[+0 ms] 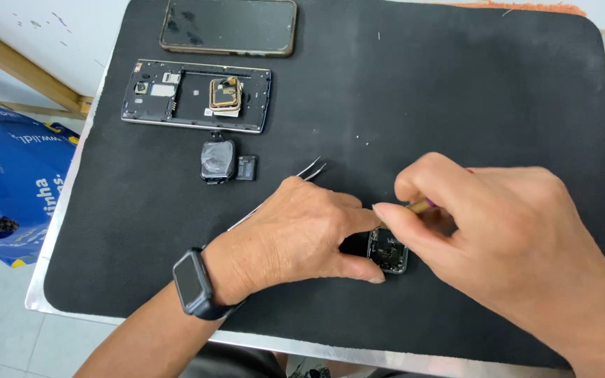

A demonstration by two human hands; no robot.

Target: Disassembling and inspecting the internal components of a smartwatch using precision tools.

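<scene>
Nearest the camera, left hand [302, 234] with a dark wristwatch [194, 283] on its wrist rests on the black mat [456, 91]; its fingers are clamped thumb and forefinger on the small opened watch case [388, 250], pinning it to the mat. Tweezers [311, 168] lie under that hand, tips showing up and left of the case. Well up and left of the case lie a detached watch screen module [218, 161], a small dark component [246, 168] beside it, an opened phone chassis [197, 96] with its back off, and a dark intact phone [228, 26] farthest away. A blue bag [15, 175] sits off the tabletop, far left of the case.

Case: back or face removed, circuitry exposed, metallic rim. Disassembly appears well advanced; internal parts remain inside.

Right of the case, right hand [519, 238] has fingers closed on a slim tool [420, 206], probably a driver, its tip hidden at the case.
</scene>
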